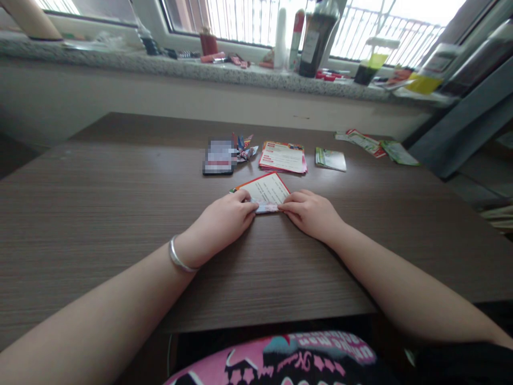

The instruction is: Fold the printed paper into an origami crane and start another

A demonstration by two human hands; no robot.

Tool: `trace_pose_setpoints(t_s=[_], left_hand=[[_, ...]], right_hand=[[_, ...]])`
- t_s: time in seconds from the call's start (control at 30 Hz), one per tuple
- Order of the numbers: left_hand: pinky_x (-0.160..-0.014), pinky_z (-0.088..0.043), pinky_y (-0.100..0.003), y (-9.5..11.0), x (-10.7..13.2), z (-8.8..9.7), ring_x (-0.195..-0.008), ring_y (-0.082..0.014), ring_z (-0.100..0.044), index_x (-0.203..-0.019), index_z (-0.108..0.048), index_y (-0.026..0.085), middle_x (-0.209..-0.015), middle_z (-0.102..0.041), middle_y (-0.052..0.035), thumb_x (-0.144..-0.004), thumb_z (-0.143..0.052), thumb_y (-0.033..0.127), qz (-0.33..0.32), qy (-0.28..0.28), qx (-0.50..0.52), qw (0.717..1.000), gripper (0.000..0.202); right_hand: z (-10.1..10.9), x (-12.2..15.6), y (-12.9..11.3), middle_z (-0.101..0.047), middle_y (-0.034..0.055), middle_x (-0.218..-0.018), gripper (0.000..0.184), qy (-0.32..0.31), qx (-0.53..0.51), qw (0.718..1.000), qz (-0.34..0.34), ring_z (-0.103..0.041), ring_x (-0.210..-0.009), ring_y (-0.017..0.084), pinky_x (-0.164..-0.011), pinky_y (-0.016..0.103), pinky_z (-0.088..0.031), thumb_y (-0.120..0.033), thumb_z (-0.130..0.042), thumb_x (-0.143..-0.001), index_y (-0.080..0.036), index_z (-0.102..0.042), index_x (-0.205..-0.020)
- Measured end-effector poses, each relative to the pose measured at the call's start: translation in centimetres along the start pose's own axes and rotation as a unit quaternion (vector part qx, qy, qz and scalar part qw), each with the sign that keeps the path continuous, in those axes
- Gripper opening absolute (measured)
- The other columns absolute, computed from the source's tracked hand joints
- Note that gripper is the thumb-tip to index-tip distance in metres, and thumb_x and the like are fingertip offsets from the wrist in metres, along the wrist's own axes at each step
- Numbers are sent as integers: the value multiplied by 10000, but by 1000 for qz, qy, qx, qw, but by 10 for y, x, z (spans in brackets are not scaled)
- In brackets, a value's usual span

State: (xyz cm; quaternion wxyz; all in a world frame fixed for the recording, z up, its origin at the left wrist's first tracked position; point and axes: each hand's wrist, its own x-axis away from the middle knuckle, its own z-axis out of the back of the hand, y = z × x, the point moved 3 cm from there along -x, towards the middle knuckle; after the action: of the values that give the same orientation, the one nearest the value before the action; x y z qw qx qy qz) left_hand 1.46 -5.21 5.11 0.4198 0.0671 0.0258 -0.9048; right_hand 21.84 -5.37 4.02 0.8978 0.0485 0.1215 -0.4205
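Observation:
A printed paper sheet (268, 190) with a red border lies on the brown wooden table (100, 214), its near edge folded up. My left hand (222, 219) pinches the fold from the left, fingers closed on it. My right hand (310, 211) presses the same fold from the right, fingers curled on the paper. A silver bangle sits on my left wrist.
Behind the sheet lie a dark phone (218, 156), small folded paper figures (245, 148), a stack of red-edged leaflets (284, 158), a green leaflet (331, 159) and more leaflets (368, 141). Bottles (316, 37) and clutter line the stone windowsill (224, 69).

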Motion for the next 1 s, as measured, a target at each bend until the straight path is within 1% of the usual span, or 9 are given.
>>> trace_pose_setpoints(t_s=[0.27,0.43,0.73,0.9,1.0], left_hand=[[-891,-522,-340,1,-1,-1,-966,-216,-636,-1094,-697,162,-1062,-635,-112,-951,-447,250,-1,-12,-14,1000,302],[-842,-536,-346,3,1,3,-929,-220,-649,-1104,-695,182,-1048,-643,-103,-962,-428,265,19,-19,-27,999,314],[-797,-534,-333,2,1,2,-882,-211,-653,-1092,-701,206,-1020,-645,-93,-963,-426,287,18,-30,-40,999,314],[-828,-529,-330,3,1,1,-952,-218,-644,-1056,-699,193,-1078,-640,-93,-955,-438,278,20,-15,-42,999,292],[-839,-525,-341,4,1,2,-971,-234,-636,-1032,-681,167,-1037,-651,-92,-943,-448,259,24,-12,-51,998,266]], right_hand=[[1,0,-1,-702,31,-1043,301,-8,11,1000,-10,-586,-936,190,-751,295,-434,-290,-451,-974,-278,-731,-1084],[4,0,-4,-698,31,-1042,296,-17,20,1000,-16,-593,-947,187,-729,285,-432,-284,-456,-971,-285,-724,-1096],[3,1,-3,-701,27,-1046,308,-16,15,1000,-21,-592,-947,187,-744,291,-433,-297,-440,-979,-289,-727,-1091],[1,-1,-5,-702,24,-1033,306,-10,18,1000,-22,-585,-931,188,-738,296,-433,-296,-444,-977,-296,-729,-1087],[1,-3,-7,-702,38,-1036,305,2,22,1000,-21,-570,-950,196,-748,298,-434,-288,-447,-975,-285,-731,-1087]])
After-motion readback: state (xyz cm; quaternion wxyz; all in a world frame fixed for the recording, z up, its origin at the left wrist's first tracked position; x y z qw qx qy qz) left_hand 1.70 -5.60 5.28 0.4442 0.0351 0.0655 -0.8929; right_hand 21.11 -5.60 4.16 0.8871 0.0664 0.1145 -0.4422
